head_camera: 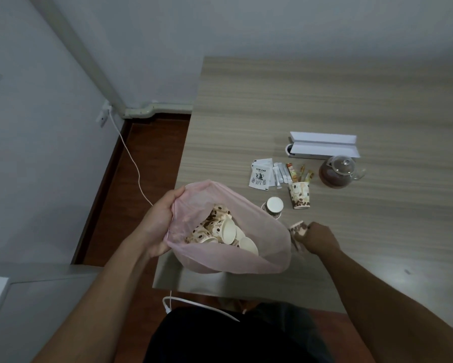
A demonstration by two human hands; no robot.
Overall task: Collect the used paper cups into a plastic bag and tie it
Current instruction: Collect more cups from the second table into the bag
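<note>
A pale pink plastic bag [249, 260] hangs open over the table's near left corner, with several patterned paper cups [220, 229] lying inside. My left hand [158, 221] grips the bag's left rim and holds the mouth open. My right hand [317, 238] is closed on a coffee-bean patterned paper cup [298, 228] just right of the bag, low over the table. Another cup [274, 205] stands behind the bag. An upright cup [300, 196] holds stick sachets.
The wooden table [351, 106] carries tea sachets [260, 175], a glass teapot of dark tea [339, 171] and a long open white box [323, 145]. A white cable [131, 153] runs from a wall socket down over the brown floor at the left.
</note>
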